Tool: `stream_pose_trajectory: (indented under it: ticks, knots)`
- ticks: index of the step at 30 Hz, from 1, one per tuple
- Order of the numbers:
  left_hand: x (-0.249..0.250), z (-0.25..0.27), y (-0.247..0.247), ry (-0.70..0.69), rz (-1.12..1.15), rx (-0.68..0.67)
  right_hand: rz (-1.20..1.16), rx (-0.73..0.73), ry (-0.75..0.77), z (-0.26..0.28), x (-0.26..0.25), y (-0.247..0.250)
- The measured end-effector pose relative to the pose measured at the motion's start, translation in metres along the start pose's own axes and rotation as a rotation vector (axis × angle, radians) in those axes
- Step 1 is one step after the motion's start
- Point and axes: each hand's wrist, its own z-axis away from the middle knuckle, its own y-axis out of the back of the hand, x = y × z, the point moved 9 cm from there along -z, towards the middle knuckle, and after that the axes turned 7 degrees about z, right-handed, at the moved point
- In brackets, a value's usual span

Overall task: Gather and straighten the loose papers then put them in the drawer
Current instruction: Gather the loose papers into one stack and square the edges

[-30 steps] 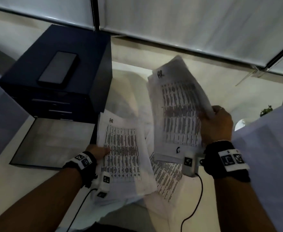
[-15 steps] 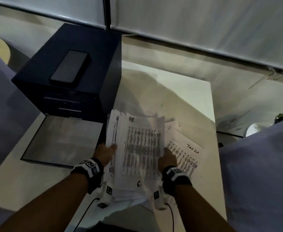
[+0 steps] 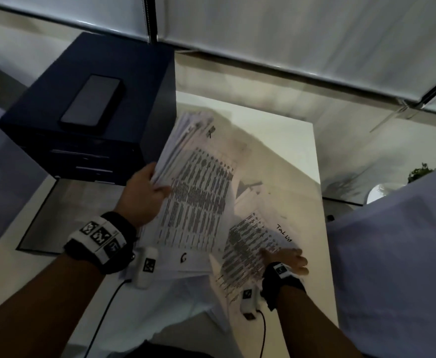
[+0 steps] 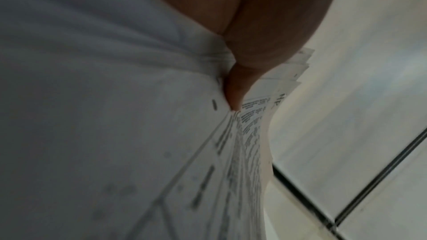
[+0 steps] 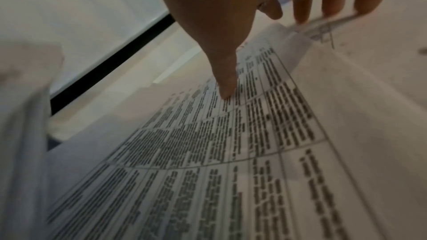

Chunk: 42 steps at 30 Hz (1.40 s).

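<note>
My left hand [image 3: 147,192] grips a thick stack of printed papers [image 3: 201,192] by its left edge and holds it lifted and tilted over the white table [image 3: 289,156]. In the left wrist view the thumb [image 4: 235,88] lies on top of the fanned stack [image 4: 249,134]. My right hand [image 3: 286,259] is on a loose printed sheet [image 3: 245,244] with handwriting, lying at the table's right. In the right wrist view its thumb [image 5: 231,79] presses on the sheet [image 5: 254,134], and the fingertips [image 5: 300,15] hook its raised far edge. The dark blue drawer unit [image 3: 139,73] stands at the back left. Its bottom drawer [image 3: 64,210] is pulled out.
A black phone [image 3: 90,102] lies on top of the drawer unit. More white sheets [image 3: 185,293] hang over the table's near edge under the stack. Pale fabric surfaces [image 3: 392,254] flank the table on both sides. A window blind runs along the back.
Both hands held the stack on the table half a second ago. The left hand now lifts it alone and tilts it; the right hand has moved right onto the loose sheet.
</note>
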Motion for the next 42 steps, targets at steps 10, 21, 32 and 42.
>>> stream_pose_trajectory:
  ticks: [10,21,32,42]
  knots:
    - [0.042,-0.004,0.024,-0.112,0.049,0.081,-0.285,-0.066,0.129,-0.003,-0.020,0.003]
    - [0.035,-0.001,0.018,0.000,0.284,0.106,-0.368,0.209,0.358,0.041,-0.041,0.101]
    - [-0.120,0.034,-0.062,0.479,0.137,-0.012,-0.305,0.698,0.793,0.150,-0.090,0.291]
    - [-0.156,0.034,-0.067,0.589,0.143,-0.036,-0.420,0.206,0.816,0.094,-0.142,0.191]
